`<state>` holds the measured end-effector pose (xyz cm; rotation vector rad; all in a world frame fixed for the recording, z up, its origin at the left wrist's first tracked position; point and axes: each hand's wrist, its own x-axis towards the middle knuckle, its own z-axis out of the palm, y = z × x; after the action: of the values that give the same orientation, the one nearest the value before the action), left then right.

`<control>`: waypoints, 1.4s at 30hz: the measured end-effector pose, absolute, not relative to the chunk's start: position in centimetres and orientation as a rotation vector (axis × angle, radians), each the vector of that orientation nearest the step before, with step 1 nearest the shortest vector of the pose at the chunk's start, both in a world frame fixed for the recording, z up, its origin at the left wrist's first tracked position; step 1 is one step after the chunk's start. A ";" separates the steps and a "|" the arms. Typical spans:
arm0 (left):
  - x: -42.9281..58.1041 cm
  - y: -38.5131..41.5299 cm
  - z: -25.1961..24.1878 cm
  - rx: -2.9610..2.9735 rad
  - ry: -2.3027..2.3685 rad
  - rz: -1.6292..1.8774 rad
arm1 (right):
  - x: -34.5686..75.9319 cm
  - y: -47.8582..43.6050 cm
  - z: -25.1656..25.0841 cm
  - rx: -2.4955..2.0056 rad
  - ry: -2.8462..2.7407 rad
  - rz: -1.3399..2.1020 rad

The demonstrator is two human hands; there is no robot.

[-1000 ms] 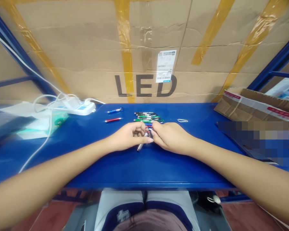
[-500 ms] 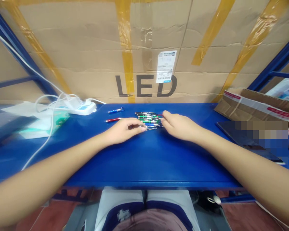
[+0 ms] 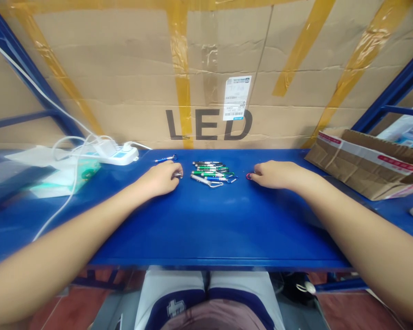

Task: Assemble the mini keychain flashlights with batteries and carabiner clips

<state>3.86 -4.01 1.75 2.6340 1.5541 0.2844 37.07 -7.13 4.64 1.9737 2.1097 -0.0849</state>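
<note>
On the blue table a cluster of slim penlights with carabiner clips lies side by side, with a black penlight (image 3: 206, 163), a green penlight (image 3: 211, 174) and a silver penlight (image 3: 201, 180) among them. My left hand (image 3: 161, 178) is closed to the left of the cluster, and a small metallic end of a penlight (image 3: 178, 174) shows between its fingers; the rest is hidden. To the right of the cluster my right hand (image 3: 273, 174) pinches something with a red clip (image 3: 248, 176), mostly covered by the fingers. A blue penlight (image 3: 163, 159) lies apart, behind my left hand.
A large taped cardboard box (image 3: 134, 82) stands along the back of the table (image 3: 209, 229). At left are a white power strip (image 3: 120, 156) with cables and a green-white packet (image 3: 65, 178). An open small carton (image 3: 361, 167) sits at right.
My hands have moved apart, left and right away from the cluster. The red clip has gone right with my right hand. The red penlight at left is now out of sight by my left hand.
</note>
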 end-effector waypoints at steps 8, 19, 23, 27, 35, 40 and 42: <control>3.6 -4.0 2.3 2.603 1.698 0.188 | 36.3 -7.5 4.2 1.834 2.670 0.033; 6.3 -6.8 1.6 2.814 0.995 0.497 | 33.0 -8.8 1.1 1.151 3.287 -0.301; 6.7 -7.1 1.4 2.822 0.822 0.455 | 32.9 -9.3 1.4 1.271 3.344 -0.341; 7.0 -7.3 1.4 2.733 0.777 0.484 | 32.4 -9.8 1.5 1.346 3.365 -0.429; 7.6 -8.4 1.4 2.589 0.849 0.531 | 31.9 -10.1 1.4 1.221 3.373 -0.369; 7.8 -9.0 1.7 2.588 0.908 0.409 | 31.9 -10.4 1.3 1.136 3.240 -0.374; 7.9 -9.1 1.9 2.586 0.902 0.387 | 31.8 -10.5 1.3 1.117 3.212 -0.381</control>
<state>7.89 -9.12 1.86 2.5860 0.9023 0.3870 31.79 -10.53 1.26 1.1169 3.2121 -0.3808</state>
